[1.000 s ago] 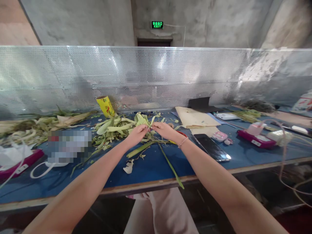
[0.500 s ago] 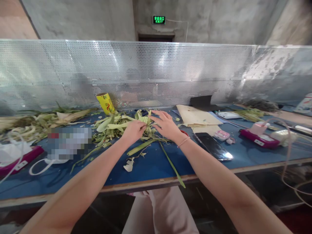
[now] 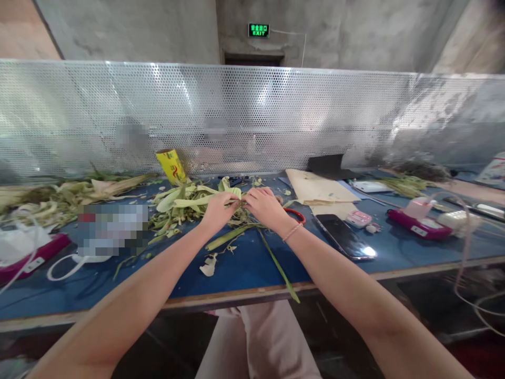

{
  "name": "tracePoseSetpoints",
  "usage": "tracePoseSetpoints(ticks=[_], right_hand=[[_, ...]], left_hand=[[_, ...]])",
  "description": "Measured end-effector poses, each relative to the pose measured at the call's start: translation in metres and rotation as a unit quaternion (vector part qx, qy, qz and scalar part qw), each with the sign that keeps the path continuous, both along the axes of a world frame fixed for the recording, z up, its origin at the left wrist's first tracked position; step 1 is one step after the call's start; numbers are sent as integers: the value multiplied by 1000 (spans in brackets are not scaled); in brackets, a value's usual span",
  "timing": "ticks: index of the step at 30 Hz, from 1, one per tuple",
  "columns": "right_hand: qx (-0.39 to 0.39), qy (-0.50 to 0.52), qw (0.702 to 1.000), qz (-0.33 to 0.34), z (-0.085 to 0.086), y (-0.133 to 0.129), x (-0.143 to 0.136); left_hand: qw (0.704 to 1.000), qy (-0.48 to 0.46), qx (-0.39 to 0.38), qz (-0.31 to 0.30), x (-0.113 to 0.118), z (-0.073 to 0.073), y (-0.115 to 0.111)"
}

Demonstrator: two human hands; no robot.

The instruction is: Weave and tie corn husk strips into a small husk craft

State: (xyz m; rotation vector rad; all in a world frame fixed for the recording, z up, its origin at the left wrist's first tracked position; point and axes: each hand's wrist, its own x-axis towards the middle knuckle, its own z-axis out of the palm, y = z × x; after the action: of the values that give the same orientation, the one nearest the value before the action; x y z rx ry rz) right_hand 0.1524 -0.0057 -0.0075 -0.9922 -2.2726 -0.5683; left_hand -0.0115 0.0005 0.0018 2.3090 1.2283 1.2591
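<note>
A heap of green and pale plant leaves (image 3: 185,202) lies at the middle of the blue table (image 3: 252,263). At its right edge my left hand (image 3: 221,208) is closed, fingertips pinched on something too small to make out. My right hand (image 3: 263,205) is closed too, its fingers bent together and almost touching the left fingertips; what they grip is hidden. A red-orange ring-shaped handle (image 3: 296,213) shows beside the right wrist. Nearer me are a green stalk (image 3: 226,239), a long thin leaf (image 3: 279,267) reaching over the table edge, and a pale scrap (image 3: 208,266).
Left are a yellow can (image 3: 171,166), more dry husks (image 3: 74,197), a blurred-out item and a magenta power strip (image 3: 35,259). Right are brown paper (image 3: 319,188), a black phone (image 3: 344,237), a pink case (image 3: 359,218) and another power strip (image 3: 418,226). A perforated metal screen (image 3: 252,121) stands behind.
My right hand has drawn its spread fingers together and come down closer to my left hand. More of the red-orange handle shows. My left hand has barely moved.
</note>
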Motion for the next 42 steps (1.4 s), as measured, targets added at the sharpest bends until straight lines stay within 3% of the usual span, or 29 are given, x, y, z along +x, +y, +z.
tracePoseSetpoints(ticks=[4,7,12,17,23,30,36,42], right_hand=[[-68,111,990,62,-7,9,-2],[-101,188,973,92,-11,14,-2],[-149,196,962,114,-9,14,-2],[-222,201,948,109,-6,9,0],[-215,170,959,77,-2,1,0],[-192,122,968,105,3,0,2],[-204,141,958,143,5,-1,5],[-240,159,948,134,6,1,9]], left_hand=[[972,-176,-152,-22,2,-2,1],[956,-199,-215,-38,3,-4,3],[990,-40,-135,-17,4,-3,2],[996,43,-78,-10,0,0,-1],[995,61,-70,-27,-1,3,-4],[996,63,-63,-23,-1,3,-3],[997,51,-60,-6,1,10,-10],[995,43,-79,-50,-2,14,-11]])
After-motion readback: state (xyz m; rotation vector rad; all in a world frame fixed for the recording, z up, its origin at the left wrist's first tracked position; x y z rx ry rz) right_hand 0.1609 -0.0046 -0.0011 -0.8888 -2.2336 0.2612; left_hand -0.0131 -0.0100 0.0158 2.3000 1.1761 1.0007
